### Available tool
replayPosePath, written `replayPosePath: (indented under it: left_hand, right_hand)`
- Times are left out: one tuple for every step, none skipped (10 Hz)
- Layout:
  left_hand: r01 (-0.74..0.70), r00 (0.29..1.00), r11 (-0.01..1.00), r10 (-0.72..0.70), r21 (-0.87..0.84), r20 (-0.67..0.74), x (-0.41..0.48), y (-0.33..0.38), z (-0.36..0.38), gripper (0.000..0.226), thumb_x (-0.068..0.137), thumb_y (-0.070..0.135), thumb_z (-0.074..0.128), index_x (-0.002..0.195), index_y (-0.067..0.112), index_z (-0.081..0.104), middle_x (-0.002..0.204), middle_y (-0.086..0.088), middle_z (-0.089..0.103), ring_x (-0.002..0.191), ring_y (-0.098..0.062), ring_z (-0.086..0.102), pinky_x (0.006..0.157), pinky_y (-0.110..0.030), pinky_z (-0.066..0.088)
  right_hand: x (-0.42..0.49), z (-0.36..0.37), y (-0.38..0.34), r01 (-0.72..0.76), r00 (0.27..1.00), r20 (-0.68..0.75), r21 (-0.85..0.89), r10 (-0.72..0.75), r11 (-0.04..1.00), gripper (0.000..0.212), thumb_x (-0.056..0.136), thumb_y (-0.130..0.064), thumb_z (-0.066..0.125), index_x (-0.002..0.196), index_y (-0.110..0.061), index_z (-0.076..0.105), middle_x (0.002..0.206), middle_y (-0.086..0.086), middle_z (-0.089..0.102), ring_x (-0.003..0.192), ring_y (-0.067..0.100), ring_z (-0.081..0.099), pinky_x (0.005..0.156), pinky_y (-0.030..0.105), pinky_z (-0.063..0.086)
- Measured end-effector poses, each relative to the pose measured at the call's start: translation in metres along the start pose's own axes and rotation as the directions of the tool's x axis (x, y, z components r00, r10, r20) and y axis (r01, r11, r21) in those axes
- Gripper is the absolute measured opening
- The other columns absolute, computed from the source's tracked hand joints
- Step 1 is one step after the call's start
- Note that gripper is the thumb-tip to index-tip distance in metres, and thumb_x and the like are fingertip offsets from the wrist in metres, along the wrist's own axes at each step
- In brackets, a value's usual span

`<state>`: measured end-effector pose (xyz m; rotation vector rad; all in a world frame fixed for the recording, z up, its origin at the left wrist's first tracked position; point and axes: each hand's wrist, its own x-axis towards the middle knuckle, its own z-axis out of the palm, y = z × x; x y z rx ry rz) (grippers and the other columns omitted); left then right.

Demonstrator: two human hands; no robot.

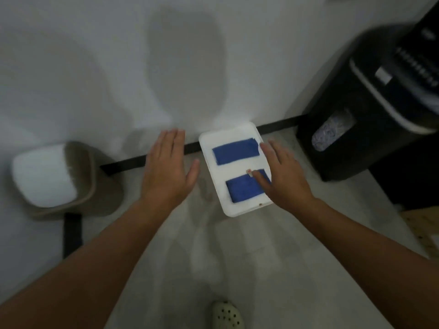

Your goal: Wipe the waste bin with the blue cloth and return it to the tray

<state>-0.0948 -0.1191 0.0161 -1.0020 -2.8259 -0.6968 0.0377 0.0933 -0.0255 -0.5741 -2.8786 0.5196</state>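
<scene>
A white tray [240, 210] lies on the floor by the wall, holding two folded blue cloths: one at its far end [235, 151] and one at its near end [242, 189]. My right hand [282, 176] hovers flat over the tray's right side, fingers apart, its thumb over the near cloth. My left hand [168, 169] is spread open just left of the tray and holds nothing. The waste bin [80, 176], beige with a white liner, stands at the far left against the wall.
A black paper shredder [370, 115] with a window of shredded paper stands at the right. A black baseboard strip [128, 162] runs along the wall. A white perforated clog [228, 315] shows at the bottom. A wooden board [425, 229] lies at the right edge.
</scene>
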Motion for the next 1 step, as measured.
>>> replayPosePath:
  left_hand:
    - [-0.02, 0.997, 0.999, 0.023, 0.047, -0.073, 0.0204, 0.0355, -0.1161, 0.077, 0.085, 0.046, 0.044, 0.143, 0.0, 0.022, 0.15, -0.022, 0.029, 0.141, -0.034, 0.022, 0.114, -0.041, 0.015]
  right_hand:
    - [0.0237, -0.1048, -0.0656, 0.102, 0.993, -0.064, -0.021, -0.103, 0.995, 0.078, 0.082, -0.054, 0.049, 0.142, -0.02, 0.013, 0.153, 0.009, 0.022, 0.14, 0.027, 0.017, 0.108, 0.04, 0.019]
